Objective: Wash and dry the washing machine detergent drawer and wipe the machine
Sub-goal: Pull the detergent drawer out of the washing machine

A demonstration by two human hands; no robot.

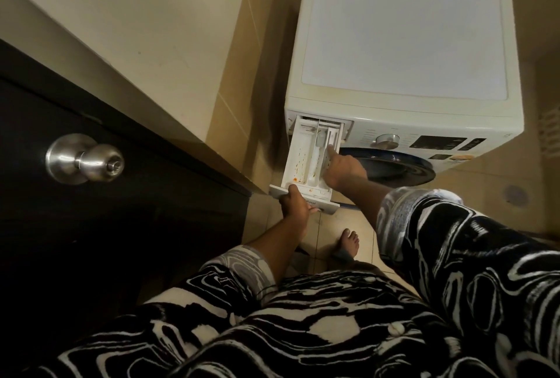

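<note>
Home laundry corner: a white front-loading washing machine (406,44) stood on a tiled floor (328,224) beside a dark door (91,226) with a round metal knob (85,159).

Black-and-white swirl-patterned garment (303,332), loose sleeves (454,241) well short of left hand (295,206) and right hand (344,170), paler grey cuffs (242,265).

Door (121,226): dark, left of frame. Knob (83,159): round, brushed steel, on the door at mid-left. Wall (136,13): beige, upper left. Floor (491,183): beige tiles, right and lower centre. Foot (348,241): bare, on the tiles, lower centre. Garment (333,332): black-and-white swirl print, across the bottom.
</note>
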